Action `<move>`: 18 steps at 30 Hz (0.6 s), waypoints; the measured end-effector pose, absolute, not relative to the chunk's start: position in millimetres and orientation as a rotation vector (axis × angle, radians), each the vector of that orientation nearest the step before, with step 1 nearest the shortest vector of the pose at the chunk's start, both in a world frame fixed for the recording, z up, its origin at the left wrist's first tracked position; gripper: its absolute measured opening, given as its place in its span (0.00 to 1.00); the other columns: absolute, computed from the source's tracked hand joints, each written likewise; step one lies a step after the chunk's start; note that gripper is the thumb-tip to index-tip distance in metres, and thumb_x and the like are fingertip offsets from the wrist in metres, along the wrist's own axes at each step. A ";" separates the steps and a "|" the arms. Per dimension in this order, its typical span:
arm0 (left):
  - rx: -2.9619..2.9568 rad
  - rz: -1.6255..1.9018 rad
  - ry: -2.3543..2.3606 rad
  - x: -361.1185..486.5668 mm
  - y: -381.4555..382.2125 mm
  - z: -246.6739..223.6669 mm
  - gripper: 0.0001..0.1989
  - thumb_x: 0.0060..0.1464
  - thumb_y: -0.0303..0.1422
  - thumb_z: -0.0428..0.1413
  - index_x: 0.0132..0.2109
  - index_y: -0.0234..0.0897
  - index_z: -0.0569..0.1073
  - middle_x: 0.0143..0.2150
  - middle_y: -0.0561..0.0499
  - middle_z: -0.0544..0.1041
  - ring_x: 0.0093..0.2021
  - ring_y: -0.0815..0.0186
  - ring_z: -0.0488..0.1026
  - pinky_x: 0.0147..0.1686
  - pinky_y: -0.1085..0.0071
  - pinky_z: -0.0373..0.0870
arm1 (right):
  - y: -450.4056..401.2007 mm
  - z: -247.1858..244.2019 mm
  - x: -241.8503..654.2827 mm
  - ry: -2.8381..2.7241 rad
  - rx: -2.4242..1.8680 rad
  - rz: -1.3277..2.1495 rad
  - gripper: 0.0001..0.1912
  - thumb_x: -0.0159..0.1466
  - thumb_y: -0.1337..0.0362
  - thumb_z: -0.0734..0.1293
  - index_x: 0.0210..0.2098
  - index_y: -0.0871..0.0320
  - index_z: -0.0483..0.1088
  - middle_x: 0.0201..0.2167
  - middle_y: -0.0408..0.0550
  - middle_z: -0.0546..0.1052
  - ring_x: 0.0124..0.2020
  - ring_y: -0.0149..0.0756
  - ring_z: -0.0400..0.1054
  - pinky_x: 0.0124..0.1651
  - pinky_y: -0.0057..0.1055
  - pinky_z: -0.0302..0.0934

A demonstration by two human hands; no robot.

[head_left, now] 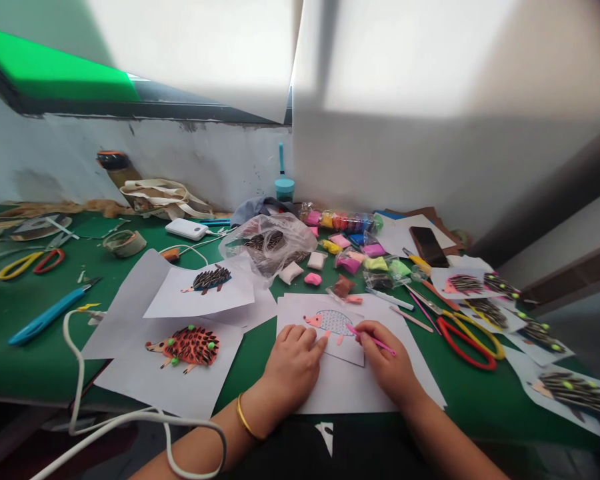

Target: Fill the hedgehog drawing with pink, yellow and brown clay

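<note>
A hedgehog picture (334,323) lies in front of me on a small sheet of paper (353,355), with a pink clay face and feet and a blue-patterned body. My left hand (294,363) rests on that sheet, palm down with fingers stretched out, its fingertips by the hedgehog's front foot. Between the thumb and fingers of my right hand (387,363) is a thin pink clay modelling tool (384,347). Its tip points left, at the rear edge of the hedgehog's body. Larger white paper (410,393) lies beneath.
Clay packets (349,263) and a plastic bag (280,243) lie beyond the paper. Red-and-yellow scissors (467,343) and finished hedgehog pictures (575,393) are at right. At left are another hedgehog picture (193,347), a blue craft knife (50,317) and a white cable (80,373).
</note>
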State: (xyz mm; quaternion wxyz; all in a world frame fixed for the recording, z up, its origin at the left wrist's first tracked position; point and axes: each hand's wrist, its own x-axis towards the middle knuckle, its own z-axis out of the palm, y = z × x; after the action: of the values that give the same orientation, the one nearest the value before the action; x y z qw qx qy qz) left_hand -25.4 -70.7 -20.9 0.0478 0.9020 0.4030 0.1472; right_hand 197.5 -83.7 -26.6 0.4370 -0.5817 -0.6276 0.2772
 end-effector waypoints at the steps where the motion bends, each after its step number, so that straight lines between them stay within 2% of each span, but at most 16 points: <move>1: 2.744 0.440 1.228 -25.5 -70.7 -20.3 0.22 0.60 0.26 0.50 0.61 0.41 0.69 0.48 0.42 0.73 0.51 0.51 0.66 0.52 0.52 0.60 | -82.9 -27.8 202.1 -1.561 -1.456 0.630 0.12 0.68 0.58 0.60 0.43 0.55 0.71 0.39 0.48 0.77 0.42 0.41 0.71 0.47 0.37 0.65; 4: 2.696 0.437 1.222 -25.5 -70.3 -18.2 0.24 0.60 0.26 0.48 0.63 0.42 0.67 0.49 0.42 0.74 0.51 0.51 0.66 0.57 0.50 0.56 | -79.1 -31.4 216.1 -1.659 -1.485 0.484 0.15 0.69 0.56 0.59 0.50 0.55 0.70 0.48 0.51 0.76 0.51 0.44 0.69 0.55 0.42 0.62; 9: 2.584 0.454 1.239 -25.1 -69.9 -16.0 0.28 0.59 0.26 0.48 0.66 0.41 0.62 0.50 0.41 0.74 0.52 0.52 0.67 0.61 0.51 0.52 | -74.2 -38.8 226.5 -1.864 -1.584 0.426 0.18 0.71 0.56 0.56 0.54 0.57 0.69 0.50 0.53 0.76 0.52 0.45 0.69 0.56 0.47 0.63; 14: 2.575 0.506 1.247 -27.8 -69.8 -20.1 0.32 0.57 0.26 0.50 0.68 0.37 0.58 0.51 0.41 0.74 0.53 0.52 0.67 0.61 0.51 0.54 | -64.6 -35.2 227.5 -1.993 -1.583 0.260 0.18 0.70 0.60 0.57 0.54 0.56 0.70 0.51 0.53 0.77 0.53 0.47 0.69 0.56 0.49 0.62; 18: 2.538 0.640 1.235 -30.9 -68.0 -27.9 0.34 0.55 0.26 0.53 0.68 0.39 0.55 0.53 0.41 0.73 0.53 0.52 0.68 0.57 0.50 0.62 | -39.8 -16.7 230.6 -2.123 -1.541 0.070 0.17 0.69 0.64 0.58 0.54 0.53 0.70 0.50 0.51 0.77 0.53 0.45 0.69 0.54 0.44 0.61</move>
State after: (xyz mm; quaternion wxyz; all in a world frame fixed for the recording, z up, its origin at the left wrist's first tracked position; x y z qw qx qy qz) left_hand -30.9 -68.0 -27.9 0.1234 0.8702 0.4234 0.2194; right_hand 230.6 -39.8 -16.7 0.2559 -0.5676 -0.7821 0.0259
